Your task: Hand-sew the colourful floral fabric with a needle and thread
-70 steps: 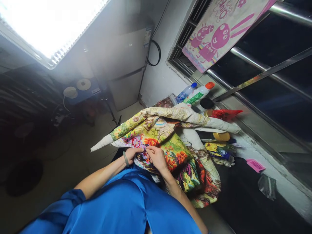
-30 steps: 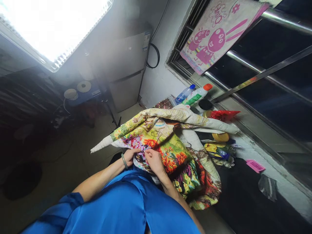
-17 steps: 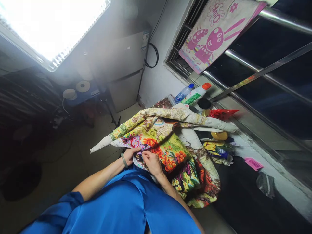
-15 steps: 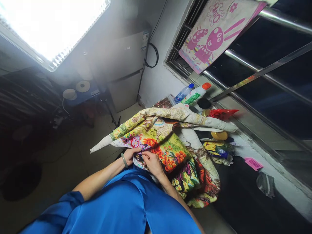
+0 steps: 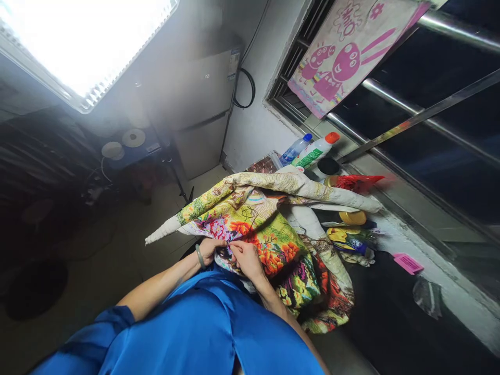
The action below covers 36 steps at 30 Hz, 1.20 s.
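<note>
A large flowered embroidery cloth (image 5: pixel 273 234), partly rolled at its far edge, lies bunched on the dark table in front of me. My left hand (image 5: pixel 211 249), with a green bangle on the wrist, grips the cloth's near edge. My right hand (image 5: pixel 244 256) is closed in a pinch on the cloth right beside it, fingertips pressed to the stitched surface; what it pinches is too small to make out. Dark loose threads (image 5: pixel 250 214) lie on the cloth just beyond my hands.
Two plastic bottles (image 5: pixel 312 151), a red packet (image 5: pixel 355 182), a yellow lid (image 5: pixel 352 217) and a pink card (image 5: pixel 408 263) sit along the window ledge at right. A pink cartoon towel (image 5: pixel 344 52) hangs on the window bars. A grey fridge (image 5: pixel 195 104) stands behind.
My right hand lifted slightly from the cloth and came back down to the same spot beside my left hand. The left hand kept its hold.
</note>
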Each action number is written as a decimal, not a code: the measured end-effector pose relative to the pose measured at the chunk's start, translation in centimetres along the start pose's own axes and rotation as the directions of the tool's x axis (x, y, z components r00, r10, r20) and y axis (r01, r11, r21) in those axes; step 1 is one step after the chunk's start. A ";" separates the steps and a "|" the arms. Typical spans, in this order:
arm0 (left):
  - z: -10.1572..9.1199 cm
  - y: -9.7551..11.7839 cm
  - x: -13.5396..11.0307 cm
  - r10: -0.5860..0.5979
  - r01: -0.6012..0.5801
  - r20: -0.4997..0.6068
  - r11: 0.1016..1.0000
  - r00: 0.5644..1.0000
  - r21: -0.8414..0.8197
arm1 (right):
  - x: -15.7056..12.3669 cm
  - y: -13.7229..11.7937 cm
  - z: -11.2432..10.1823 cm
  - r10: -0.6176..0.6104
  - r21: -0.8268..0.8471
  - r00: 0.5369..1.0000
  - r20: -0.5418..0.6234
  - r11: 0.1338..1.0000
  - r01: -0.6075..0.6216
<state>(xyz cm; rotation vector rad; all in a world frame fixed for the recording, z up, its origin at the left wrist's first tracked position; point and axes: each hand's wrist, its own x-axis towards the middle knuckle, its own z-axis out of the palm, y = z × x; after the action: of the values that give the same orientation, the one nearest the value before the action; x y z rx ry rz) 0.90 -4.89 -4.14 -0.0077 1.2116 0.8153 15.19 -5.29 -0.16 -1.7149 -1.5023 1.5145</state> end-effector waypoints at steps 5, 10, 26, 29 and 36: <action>-0.4 -0.3 0.5 -0.004 0.003 0.021 1.000 1.000 0.008 | -0.1 -0.3 0.3 -0.024 -0.052 0.999 -0.027 0.998 0.023; -0.4 -0.3 0.6 -0.022 0.023 0.025 0.999 0.999 -0.030 | -0.1 -0.5 0.2 -0.034 -0.074 0.999 -0.033 0.997 0.032; -0.3 -0.3 0.3 -0.032 0.033 0.014 0.999 0.999 -0.032 | 0.1 -0.7 0.9 -0.012 -0.165 0.996 -0.092 0.986 -0.004; -0.1 -0.1 0.1 -0.061 0.061 0.011 0.998 0.998 -0.025 | 0.3 -0.8 1.7 0.027 -0.185 0.990 -0.138 0.981 -0.053; 0.3 0.5 -0.3 -0.131 0.138 0.092 0.987 0.987 -0.077 | 0.5 -0.7 2.6 0.073 -0.076 0.981 -0.180 0.993 -0.088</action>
<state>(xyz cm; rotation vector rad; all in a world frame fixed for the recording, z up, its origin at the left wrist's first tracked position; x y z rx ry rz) 0.86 -4.61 -3.57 -0.1195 1.0826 0.7395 12.51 -5.54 -0.67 -1.9248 -1.4387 1.3136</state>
